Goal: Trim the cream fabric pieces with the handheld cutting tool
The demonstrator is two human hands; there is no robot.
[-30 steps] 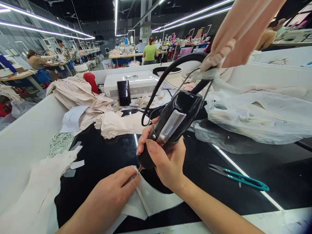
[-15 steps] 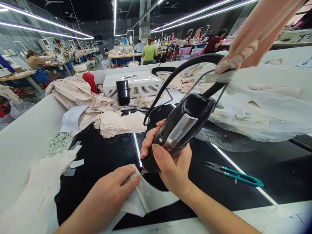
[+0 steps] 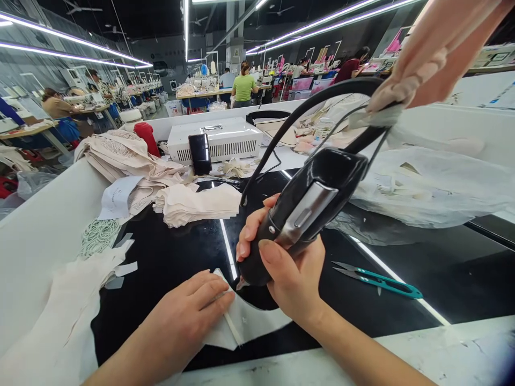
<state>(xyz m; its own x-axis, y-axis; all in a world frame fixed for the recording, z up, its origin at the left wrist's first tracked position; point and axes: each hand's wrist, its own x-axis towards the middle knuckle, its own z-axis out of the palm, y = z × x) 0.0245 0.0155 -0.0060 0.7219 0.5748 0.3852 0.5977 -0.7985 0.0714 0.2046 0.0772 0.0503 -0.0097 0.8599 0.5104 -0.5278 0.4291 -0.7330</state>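
Note:
My right hand (image 3: 292,279) is wrapped around a black corded handheld tool (image 3: 309,193) with a silver lever on its side. Its small pointed tip faces down beside a piece of white fabric (image 3: 261,321), apart from my left fingertips. My left hand (image 3: 189,305) lies flat, fingers together and stretched out, pressing that fabric onto the glossy black tabletop (image 3: 161,262). A narrow raised strip runs across the fabric from under my left fingers. Part of the piece is hidden beneath the hand.
Teal thread snips (image 3: 378,281) lie to the right. Ahead are a stack of cream fabric pieces (image 3: 197,203), a phone (image 3: 200,154) and a white vented box (image 3: 225,139). Pale green cords (image 3: 98,236) and more fabric (image 3: 52,316) are left, a plastic bag (image 3: 434,187) right. A pink cloth strap (image 3: 426,69) holds the cable.
My right hand and the tool have shifted slightly to the right, and the tip sits a little farther from my left fingers. My left hand still presses the fabric.

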